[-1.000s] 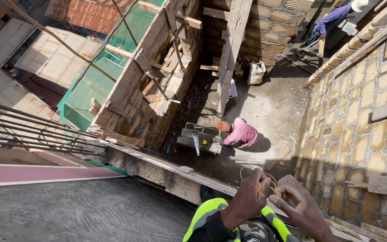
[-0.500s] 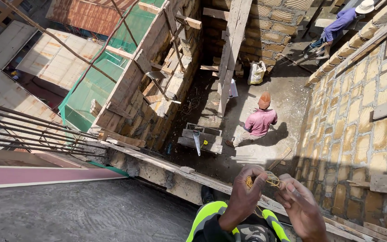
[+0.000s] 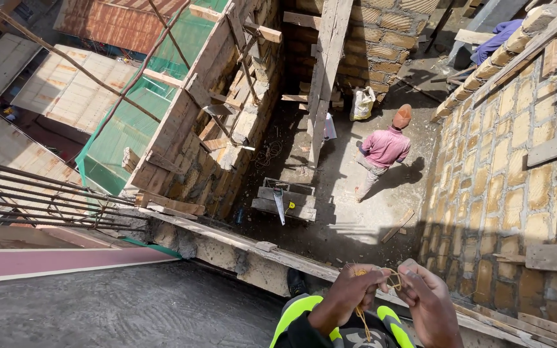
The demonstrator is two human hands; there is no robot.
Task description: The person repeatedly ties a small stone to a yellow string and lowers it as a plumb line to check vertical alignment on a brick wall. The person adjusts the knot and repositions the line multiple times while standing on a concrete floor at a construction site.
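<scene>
At the bottom of the view my left hand and my right hand are close together, both pinching a thin yellow string. A loop of it sits between my fingertips and a strand hangs down from my left hand. Below my hands I see my neon yellow vest. I look down from a high concrete slab over its edge.
Far below, a person in a pink shirt and orange cap walks on the ground next to a wooden plank stack with a handsaw. A block wall rises at right. Rebar sticks out at left. Another person in blue is at the top right.
The person in pink stood up and walked away from the planks toward the upper right. My hands dropped lower in view, still working the string.
</scene>
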